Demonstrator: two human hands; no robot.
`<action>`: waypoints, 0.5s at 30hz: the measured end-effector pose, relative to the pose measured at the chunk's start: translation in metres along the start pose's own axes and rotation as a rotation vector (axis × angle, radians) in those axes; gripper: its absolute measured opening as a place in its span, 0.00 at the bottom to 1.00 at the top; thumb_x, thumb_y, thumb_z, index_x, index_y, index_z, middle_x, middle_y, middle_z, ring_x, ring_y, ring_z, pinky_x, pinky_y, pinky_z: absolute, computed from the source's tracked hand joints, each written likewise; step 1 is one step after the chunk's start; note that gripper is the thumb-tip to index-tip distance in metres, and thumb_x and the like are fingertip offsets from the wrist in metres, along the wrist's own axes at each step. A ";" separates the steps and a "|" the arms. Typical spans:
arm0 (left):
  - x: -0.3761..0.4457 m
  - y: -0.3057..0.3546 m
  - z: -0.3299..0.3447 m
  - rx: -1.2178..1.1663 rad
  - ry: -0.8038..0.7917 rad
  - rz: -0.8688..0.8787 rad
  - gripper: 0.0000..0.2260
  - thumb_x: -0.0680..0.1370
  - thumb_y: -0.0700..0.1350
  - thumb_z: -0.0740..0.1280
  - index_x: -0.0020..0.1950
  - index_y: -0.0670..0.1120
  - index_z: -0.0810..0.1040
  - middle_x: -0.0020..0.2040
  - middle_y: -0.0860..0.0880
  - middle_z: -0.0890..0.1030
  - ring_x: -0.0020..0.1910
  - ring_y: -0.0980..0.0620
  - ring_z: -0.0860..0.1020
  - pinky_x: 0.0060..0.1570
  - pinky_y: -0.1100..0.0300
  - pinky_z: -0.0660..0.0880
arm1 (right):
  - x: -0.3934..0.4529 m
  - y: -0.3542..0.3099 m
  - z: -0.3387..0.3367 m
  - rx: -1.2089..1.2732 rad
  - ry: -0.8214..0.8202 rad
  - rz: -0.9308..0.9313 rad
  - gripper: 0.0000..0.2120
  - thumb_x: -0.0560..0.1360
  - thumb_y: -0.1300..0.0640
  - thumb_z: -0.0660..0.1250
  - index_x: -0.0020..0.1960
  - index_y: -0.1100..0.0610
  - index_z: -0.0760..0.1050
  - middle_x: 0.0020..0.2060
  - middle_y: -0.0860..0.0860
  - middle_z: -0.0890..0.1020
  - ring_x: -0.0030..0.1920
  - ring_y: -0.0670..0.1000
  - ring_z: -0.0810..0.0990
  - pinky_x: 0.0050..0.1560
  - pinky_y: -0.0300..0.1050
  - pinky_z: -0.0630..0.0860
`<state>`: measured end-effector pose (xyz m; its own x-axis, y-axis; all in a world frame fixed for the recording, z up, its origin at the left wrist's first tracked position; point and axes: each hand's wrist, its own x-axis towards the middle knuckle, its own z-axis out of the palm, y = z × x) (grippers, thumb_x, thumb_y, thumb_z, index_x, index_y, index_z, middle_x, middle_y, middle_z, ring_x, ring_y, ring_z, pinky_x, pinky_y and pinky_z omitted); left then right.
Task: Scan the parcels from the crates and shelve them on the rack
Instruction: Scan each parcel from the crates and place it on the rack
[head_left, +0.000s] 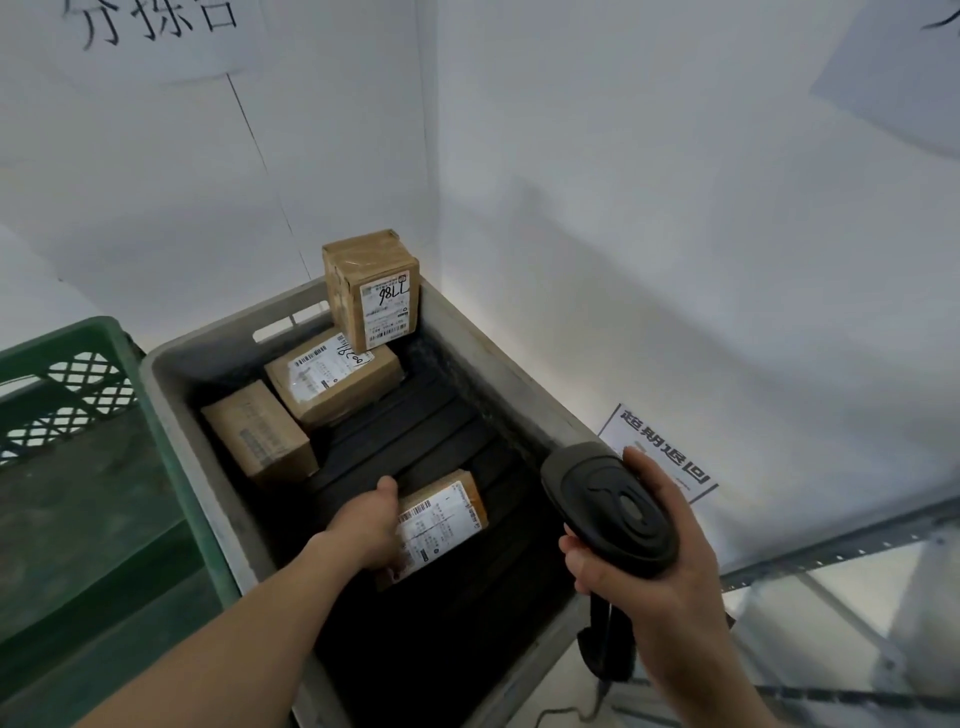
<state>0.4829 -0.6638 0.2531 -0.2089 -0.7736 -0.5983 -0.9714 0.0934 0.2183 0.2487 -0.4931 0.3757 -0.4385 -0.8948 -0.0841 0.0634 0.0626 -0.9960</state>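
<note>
Left hand on a parcel in the grey crate; scanner ready in the right.

Left hand (371, 522) reaches into the grey crate (511, 379), grip closed around the near parcel (441, 519), label face up, resting on the crate floor. Right hand (649, 561) grips the black barcode scanner (608, 509) above the crate's right rim, head aimed toward the parcel. Three more parcels sit at the far end: an upright one (374, 291) in the corner, a flat labelled one (332, 379), a third (260, 431) beside it. Green crate (67, 338) to the left. Metal rack (831, 545) at right; nothing visibly shelved. Judgement: four parcels remain; crate mostly unprocessed.
</note>
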 end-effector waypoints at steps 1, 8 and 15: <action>-0.002 0.000 -0.001 -0.013 0.018 0.015 0.29 0.67 0.47 0.80 0.54 0.49 0.61 0.50 0.47 0.77 0.52 0.45 0.80 0.44 0.56 0.73 | 0.000 0.001 -0.001 0.000 -0.004 0.003 0.46 0.53 0.54 0.83 0.70 0.43 0.74 0.60 0.57 0.83 0.56 0.65 0.84 0.61 0.75 0.75; -0.024 0.004 -0.036 -0.110 0.139 0.161 0.31 0.72 0.43 0.76 0.71 0.56 0.70 0.60 0.45 0.77 0.61 0.45 0.76 0.60 0.55 0.73 | -0.012 -0.002 -0.007 -0.069 -0.057 0.016 0.45 0.55 0.61 0.82 0.69 0.44 0.75 0.56 0.48 0.84 0.52 0.55 0.86 0.55 0.60 0.81; -0.080 0.028 -0.087 -0.182 0.281 0.200 0.32 0.74 0.41 0.76 0.75 0.60 0.71 0.68 0.50 0.75 0.67 0.49 0.74 0.70 0.51 0.71 | -0.036 -0.033 -0.018 -0.135 -0.197 -0.003 0.44 0.54 0.61 0.79 0.68 0.45 0.72 0.53 0.36 0.84 0.54 0.39 0.83 0.53 0.34 0.80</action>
<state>0.4822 -0.6535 0.3745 -0.3283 -0.8954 -0.3007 -0.8735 0.1667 0.4573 0.2462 -0.4548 0.4107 -0.2540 -0.9633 -0.0873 -0.0634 0.1066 -0.9923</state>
